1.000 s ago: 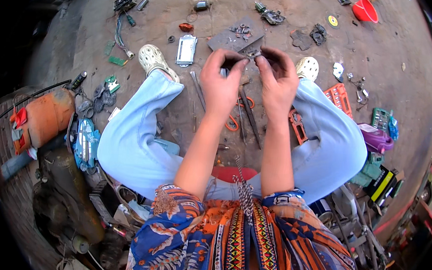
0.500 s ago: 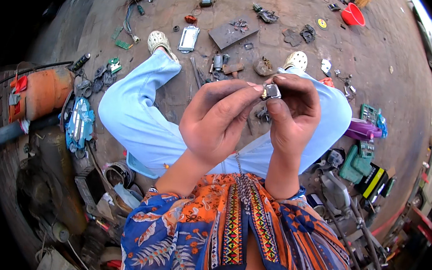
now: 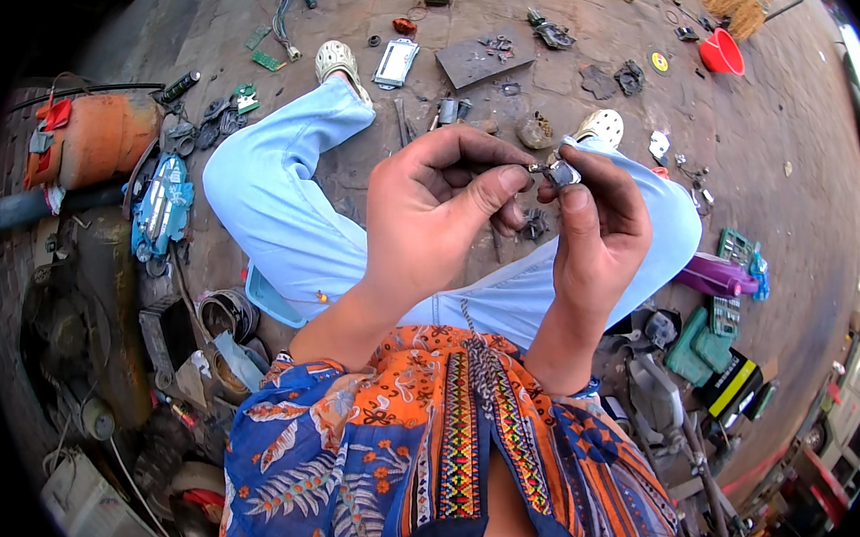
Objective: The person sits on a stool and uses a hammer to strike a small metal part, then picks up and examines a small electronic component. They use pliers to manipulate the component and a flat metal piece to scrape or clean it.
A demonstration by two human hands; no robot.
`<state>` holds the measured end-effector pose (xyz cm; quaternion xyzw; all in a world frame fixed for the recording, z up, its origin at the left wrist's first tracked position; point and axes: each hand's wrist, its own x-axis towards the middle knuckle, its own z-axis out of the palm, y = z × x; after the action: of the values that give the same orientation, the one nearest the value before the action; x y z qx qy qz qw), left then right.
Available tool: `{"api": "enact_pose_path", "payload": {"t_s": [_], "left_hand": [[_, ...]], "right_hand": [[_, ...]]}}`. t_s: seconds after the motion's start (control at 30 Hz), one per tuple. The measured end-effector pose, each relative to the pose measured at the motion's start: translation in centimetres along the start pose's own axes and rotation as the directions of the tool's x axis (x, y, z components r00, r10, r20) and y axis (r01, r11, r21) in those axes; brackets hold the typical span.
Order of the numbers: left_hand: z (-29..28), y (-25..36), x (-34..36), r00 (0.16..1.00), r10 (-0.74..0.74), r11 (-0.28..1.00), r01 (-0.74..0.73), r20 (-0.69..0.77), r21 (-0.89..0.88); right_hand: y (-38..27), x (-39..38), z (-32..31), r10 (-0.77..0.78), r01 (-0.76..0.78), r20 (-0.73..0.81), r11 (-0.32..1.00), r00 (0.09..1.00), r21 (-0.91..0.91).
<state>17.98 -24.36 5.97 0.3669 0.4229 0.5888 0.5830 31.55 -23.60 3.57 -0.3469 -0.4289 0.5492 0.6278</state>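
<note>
A person is sitting on the ground [image 3: 809,125] with legs spread, looking down at both hands raised in front of the chest. The left hand [image 3: 434,209] and right hand [image 3: 598,225] are meeting around a small metal part [image 3: 559,173], silvery and blocky, held up in the middle of the view above the lap. The right hand's grip is clamped on the part, with the thumb in front and fingers curled behind it. The left hand's thumb and forefinger are closing together at the part's left end, pinching a tiny stub there.

The part is looking hard, stiff and light, probably smooth enough to slip, so a firm pinch across its flat sides seems the safest hold; the thin stub looks easier to bend or drop.

Pale blue trousers [image 3: 285,199] are covering the legs. Far ahead, a flat grey metal plate [image 3: 485,58] is lying among scattered scraps, and a red bowl [image 3: 721,54] is sitting at the far right. At the left, an orange tank [image 3: 95,140] is lying beside a blue machine casing [image 3: 160,205]. At the right, a purple bottle [image 3: 714,276] is lying near green boxes [image 3: 694,347].
</note>
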Motion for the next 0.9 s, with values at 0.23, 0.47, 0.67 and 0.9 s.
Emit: {"api": "enact_pose_path", "payload": {"t_s": [0.23,0.47,0.67,0.9], "left_hand": [[-0.4,-0.4,0.4,0.983,-0.174,0.973,0.182,0.063,-0.145],[-0.4,-1.1,0.6,0.964,-0.251,0.934,0.264,0.085,-0.241],[-0.7,-1.4,0.8,0.939,-0.318,0.88,0.343,0.129,-0.328],[-0.9,-1.7,0.5,0.97,-0.219,0.934,0.24,0.108,-0.264]], "right_hand": [[0.1,0.4,0.3,0.121,-0.117,-0.076,0.991,0.99,0.061],[0.4,0.7,0.0,0.256,-0.236,-0.078,0.95,0.964,0.204],[0.2,0.8,-0.1,0.295,-0.27,-0.064,0.929,0.953,0.252],[0.5,0.7,-0.1,0.363,-0.334,-0.035,0.886,0.931,0.323]]}}
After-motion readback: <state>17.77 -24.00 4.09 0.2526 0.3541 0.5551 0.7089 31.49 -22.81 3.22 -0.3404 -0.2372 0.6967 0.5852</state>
